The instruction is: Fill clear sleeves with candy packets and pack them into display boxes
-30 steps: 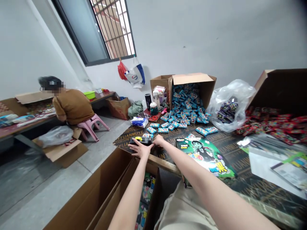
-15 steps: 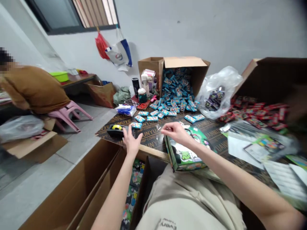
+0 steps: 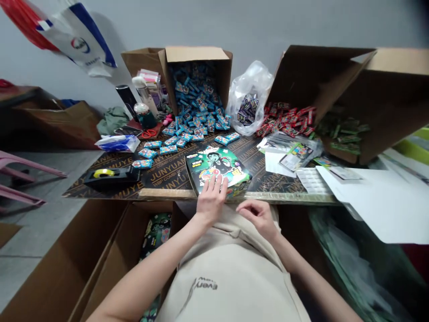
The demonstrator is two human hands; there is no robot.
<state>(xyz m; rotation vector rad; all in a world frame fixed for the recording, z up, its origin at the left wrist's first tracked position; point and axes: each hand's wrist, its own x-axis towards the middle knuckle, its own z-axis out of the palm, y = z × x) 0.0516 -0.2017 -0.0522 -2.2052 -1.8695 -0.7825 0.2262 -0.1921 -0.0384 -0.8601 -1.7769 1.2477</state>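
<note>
A green and black printed box (image 3: 217,163) lies closed at the table's front edge, its lid facing up. My left hand (image 3: 212,199) rests on the front part of the lid, fingers stretched out flat and holding nothing. Close to the box's front right corner, my right hand (image 3: 259,217) hovers in front of the table edge, apart from the box. Its fingers are curled with thumb and forefinger near each other; whatever they may pinch is too small to make out. A black tape dispenser (image 3: 112,176) with a yellow core stands at the left end of the table.
Blue wrapped packets (image 3: 197,100) spill from a carton at the back. Purple packets fill a clear bag (image 3: 251,98); red packets (image 3: 291,118) lie beside it. Papers (image 3: 378,197) cover the right side. Open cartons (image 3: 73,255) stand below the table at left, one holding printed boxes.
My view has swung right. My left hand has moved from beside the tape dispenser onto the box lid. My right hand, earlier above the box with a clear strip at its fingertips, has come down toward me.
</note>
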